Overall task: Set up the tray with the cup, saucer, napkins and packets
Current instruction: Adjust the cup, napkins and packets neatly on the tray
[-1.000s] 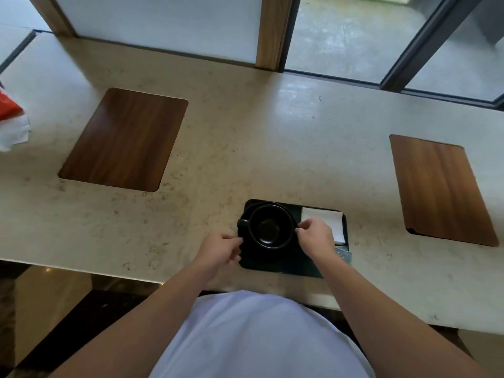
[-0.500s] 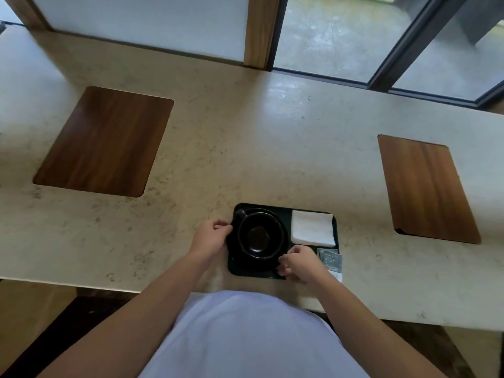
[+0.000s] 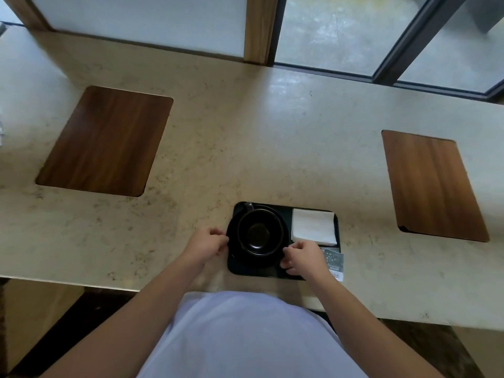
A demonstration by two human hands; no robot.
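A dark tray (image 3: 255,270) lies near the front edge of the stone counter. On its left half a black cup (image 3: 260,233) stands on a black saucer (image 3: 237,256), the cup's handle pointing to the far left. A folded white napkin (image 3: 313,226) lies on the tray's right half, and grey packets (image 3: 333,261) sit at the tray's near right corner. My left hand (image 3: 207,242) pinches the saucer's left rim. My right hand (image 3: 304,259) pinches the saucer's right rim, its fingers curled.
Two wooden inlays are set in the counter, one at the left (image 3: 105,140) and one at the right (image 3: 432,184). A window frame (image 3: 260,28) runs along the far edge. The counter's front edge is close to my body.
The cup has turned so its handle now points to the far left. My right hand came from the cup's right side to the near right rim of the saucer. The left hand stays at the left rim.
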